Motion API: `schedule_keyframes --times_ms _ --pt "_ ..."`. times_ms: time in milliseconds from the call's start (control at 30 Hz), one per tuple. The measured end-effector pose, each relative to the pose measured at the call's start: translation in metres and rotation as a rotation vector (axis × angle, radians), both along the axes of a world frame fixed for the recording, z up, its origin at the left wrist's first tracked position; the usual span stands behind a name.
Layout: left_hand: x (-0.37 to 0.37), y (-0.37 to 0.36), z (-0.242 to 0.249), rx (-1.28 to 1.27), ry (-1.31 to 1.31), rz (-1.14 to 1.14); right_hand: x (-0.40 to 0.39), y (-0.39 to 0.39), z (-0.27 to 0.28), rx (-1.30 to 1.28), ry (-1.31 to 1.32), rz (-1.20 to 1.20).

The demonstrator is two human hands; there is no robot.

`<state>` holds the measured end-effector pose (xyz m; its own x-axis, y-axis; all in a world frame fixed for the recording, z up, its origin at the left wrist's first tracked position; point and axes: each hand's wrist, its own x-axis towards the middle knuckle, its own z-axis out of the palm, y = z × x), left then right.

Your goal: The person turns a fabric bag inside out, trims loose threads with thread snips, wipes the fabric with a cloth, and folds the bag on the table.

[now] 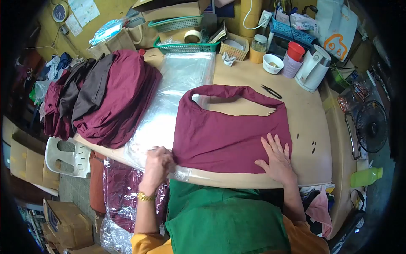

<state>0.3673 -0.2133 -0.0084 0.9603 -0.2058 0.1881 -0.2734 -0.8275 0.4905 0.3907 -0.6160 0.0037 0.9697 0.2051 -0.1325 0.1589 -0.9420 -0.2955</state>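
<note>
A maroon cloth shoulder bag (pixel 230 142) lies flat on the table, its strap loop spread out toward the far side. My left hand (pixel 160 163) is closed at the bag's lower left corner, fingers curled in and seeming to pinch the cloth edge; the fingertips are partly hidden. Flat on the lower right part of the bag rests my right hand (pixel 277 160), fingers spread. Clear plastic sleeves (pixel 163 110) lie left of the bag, some reaching under my left hand. Beyond the strap's right end are black thread snips (pixel 271 92).
A pile of maroon and dark cloth bags (pixel 118 93) covers the table's left end. Along the back stand a green basket (pixel 186 48), a jar (pixel 258 48), a white bowl (pixel 272 64) and a kettle (pixel 312 70). A fan (pixel 372 126) is at right.
</note>
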Motion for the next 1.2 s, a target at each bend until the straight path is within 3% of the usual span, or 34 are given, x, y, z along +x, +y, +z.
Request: schedule_keyframes --times_ms 67,133,200,267,333,367,400,467,600,667,800,900,967,1000,1067,1133,1200 --pt "0.001 -0.015 0.042 0.112 -0.19 0.141 0.003 0.005 0.007 -0.026 0.069 -0.009" --pt "0.013 -0.053 0.074 0.005 -0.283 0.113 0.004 0.014 0.003 -0.152 -0.034 0.116" --pt "0.035 -0.094 0.064 -0.057 -0.276 -0.055 0.014 0.008 0.011 -0.127 -0.042 0.149" --pt "0.046 -0.134 0.048 0.148 -0.13 -0.111 0.04 -0.005 0.032 -0.092 0.105 0.379" --pt "0.054 -0.152 0.016 0.307 -0.116 -0.055 0.084 -0.001 0.061 0.161 0.141 0.414" --pt "0.057 -0.154 0.0 0.3 -0.066 -0.026 0.106 0.007 0.073 0.283 0.158 0.347" --pt "0.058 -0.152 -0.014 0.291 -0.051 -0.018 0.135 0.012 0.065 0.392 -0.141 0.39" --pt "0.057 -0.151 -0.02 0.293 -0.063 -0.015 0.196 0.034 0.074 0.337 -0.189 0.231" --pt "0.06 -0.153 -0.015 0.279 -0.05 -0.003 0.339 0.067 0.017 0.373 -0.32 0.112" --pt "0.061 -0.152 -0.014 0.252 -0.008 -0.013 0.387 0.08 -0.009 0.271 -0.469 -0.031" --pt "0.065 -0.149 -0.014 0.226 0.013 -0.024 0.43 0.098 -0.044 0.257 -0.396 -0.107" --pt "0.067 -0.148 -0.012 0.2 0.035 -0.024 0.432 0.107 -0.043 0.328 -0.483 -0.192" --pt "0.068 -0.147 -0.013 0.197 0.035 -0.034 0.423 0.104 -0.03 0.303 -0.821 -0.151" --pt "0.068 -0.147 -0.013 0.19 0.045 -0.032 0.411 0.1 -0.017 0.297 -0.811 -0.146" --pt "0.067 -0.147 -0.012 0.216 0.022 -0.047 0.375 0.085 0.02 0.777 -0.424 0.047" --pt "0.065 -0.146 -0.014 0.223 0.007 -0.052 0.322 0.062 0.042 0.869 0.105 0.2" --pt "0.059 -0.145 -0.014 0.225 0.01 -0.121 0.254 0.047 0.04 0.797 0.267 0.396"
